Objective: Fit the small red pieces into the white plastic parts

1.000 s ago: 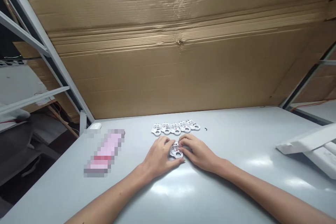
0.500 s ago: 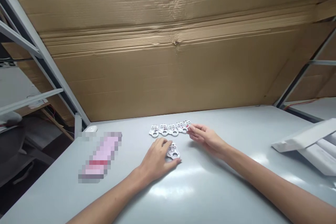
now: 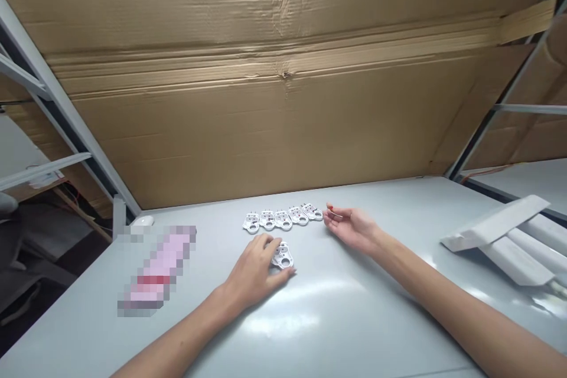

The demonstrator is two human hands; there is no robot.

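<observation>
White plastic piece (image 3: 282, 256) lies on the grey table (image 3: 354, 319) beneath the left hand (image 3: 252, 271), fingers resting, grip unclear; the right hand (image 3: 349, 227), fingers loosely curled, sits just past a row of five matching pieces (image 3: 282, 218).

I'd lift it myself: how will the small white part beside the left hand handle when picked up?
Thin, flat and probably plastic, the small white part is likely light, fairly stiff and unlikely to roll or tip. On the glossy table it would probably slide when pushed. Lying flat, it may be awkward to pinch.
</observation>
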